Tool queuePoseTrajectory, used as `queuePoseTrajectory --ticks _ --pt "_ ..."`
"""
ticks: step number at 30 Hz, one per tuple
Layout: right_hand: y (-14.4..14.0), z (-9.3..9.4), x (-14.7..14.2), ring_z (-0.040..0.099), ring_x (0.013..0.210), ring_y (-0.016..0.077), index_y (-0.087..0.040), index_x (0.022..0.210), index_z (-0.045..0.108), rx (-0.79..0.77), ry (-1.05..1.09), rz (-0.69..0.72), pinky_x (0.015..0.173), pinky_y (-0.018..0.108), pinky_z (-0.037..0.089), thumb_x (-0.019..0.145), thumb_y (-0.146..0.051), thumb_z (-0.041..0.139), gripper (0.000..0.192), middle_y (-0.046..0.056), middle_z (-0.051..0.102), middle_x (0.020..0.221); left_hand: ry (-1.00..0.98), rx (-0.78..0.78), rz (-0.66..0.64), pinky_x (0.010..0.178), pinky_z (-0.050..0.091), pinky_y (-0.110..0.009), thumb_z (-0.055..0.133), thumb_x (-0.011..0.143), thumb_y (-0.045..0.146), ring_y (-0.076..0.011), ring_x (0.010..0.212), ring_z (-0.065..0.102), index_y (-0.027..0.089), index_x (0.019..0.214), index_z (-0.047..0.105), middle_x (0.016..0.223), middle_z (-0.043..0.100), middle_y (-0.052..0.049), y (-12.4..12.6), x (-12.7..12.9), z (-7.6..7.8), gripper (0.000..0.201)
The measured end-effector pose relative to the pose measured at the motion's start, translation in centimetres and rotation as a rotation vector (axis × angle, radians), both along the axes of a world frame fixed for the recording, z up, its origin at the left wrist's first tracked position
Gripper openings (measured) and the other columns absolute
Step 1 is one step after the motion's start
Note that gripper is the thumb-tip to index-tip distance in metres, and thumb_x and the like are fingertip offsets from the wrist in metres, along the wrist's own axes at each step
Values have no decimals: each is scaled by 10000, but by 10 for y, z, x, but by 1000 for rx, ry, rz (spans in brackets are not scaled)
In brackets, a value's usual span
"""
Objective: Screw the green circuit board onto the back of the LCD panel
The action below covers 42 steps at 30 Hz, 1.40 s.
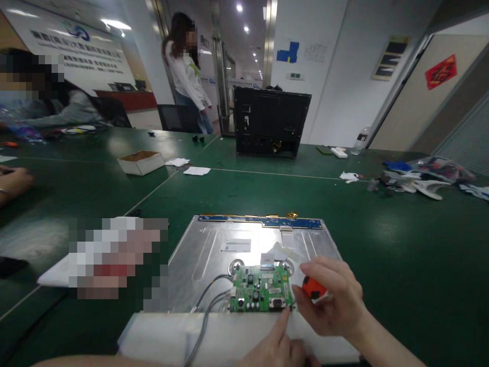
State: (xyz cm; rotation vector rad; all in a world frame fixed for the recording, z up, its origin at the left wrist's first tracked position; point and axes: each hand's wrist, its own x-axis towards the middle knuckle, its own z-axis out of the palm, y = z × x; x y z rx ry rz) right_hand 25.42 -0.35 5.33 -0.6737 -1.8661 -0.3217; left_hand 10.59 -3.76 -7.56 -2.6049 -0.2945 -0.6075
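An orange-handled tool point(314, 288) is gripped by the right hand point(332, 300); the left hand point(277, 346), forefinger extended, holds nothing. The green circuit board point(261, 289) looks light, stiff and fragile, so it is best held by its edges.

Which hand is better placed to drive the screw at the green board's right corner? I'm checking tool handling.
The right hand, probably: it already grips the orange-handled screwdriver right beside the green circuit board. The left hand holds no tool; its fingertip only points at the board's lower right corner.
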Motion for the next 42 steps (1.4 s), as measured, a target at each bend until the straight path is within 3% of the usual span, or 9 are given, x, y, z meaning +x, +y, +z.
queuePoseTrajectory --ticks 8,13,17,28,34,42 --pt "1 0 0 534 467 130 -166 1047 512 -2 -2 3 411 258 434 838 -165 513 208 -43 560 583 -8 -2 4 949 413 -466 514 882 163 -131 451 472 189 798 513 536 533 75 0 0 -4 88" --pt "-2 -1 3 650 646 179 -131 1083 531 -55 32 61 507 290 525 786 -159 430 315 44 651 750 -32 -3 18 958 411 -461 506 879 152 -130 455 478 192 792 504 546 536 77 -1 0 0 95" --pt "-3 -4 4 667 699 199 -126 1100 536 -65 37 55 532 304 549 740 -129 440 372 68 674 815 -37 2 20 950 419 -455 524 889 194 -125 439 462 195 784 493 538 520 84 -1 -1 5 109" --pt "0 -1 0 544 496 128 -172 1048 543 16 30 -20 410 242 455 792 -108 526 265 -26 595 636 -30 14 28 958 417 -454 508 888 179 -123 418 456 197 753 475 516 516 81 -1 0 1 140" --pt "1 -2 1 553 506 141 -180 1053 536 4 14 -37 401 243 432 805 -144 558 252 -45 545 583 -29 27 25 965 403 -465 519 889 193 -114 419 444 195 728 466 519 512 83 0 2 -3 169" --pt "-3 -5 4 661 736 176 -123 1148 514 -104 4 66 572 286 542 781 -147 424 378 67 661 876 -106 22 22 938 424 -441 497 887 173 -124 417 440 197 776 489 512 517 86 -1 2 6 114"
